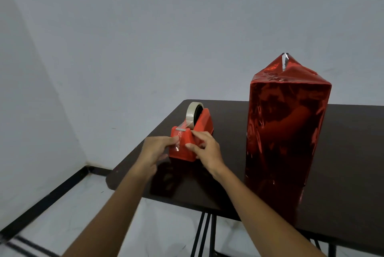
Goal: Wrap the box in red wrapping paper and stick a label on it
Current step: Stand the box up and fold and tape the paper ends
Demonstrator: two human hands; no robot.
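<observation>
A tall box [286, 132] wrapped in shiny red paper stands upright on the dark table [353, 152], its top paper folded up into an open peak. To its left sits a red tape dispenser [188, 138] with a roll of clear tape [192, 114]. My left hand [156, 149] pinches the loose end of the tape strip [177, 142] hanging over the cutter. My right hand [204, 149] grips the front right side of the dispenser, fingers curled on it.
The table's left corner and front edge lie close below my forearms, with black metal legs [204, 234] underneath. White tiled floor and a black skirting line [47, 200] run along the grey walls to the left.
</observation>
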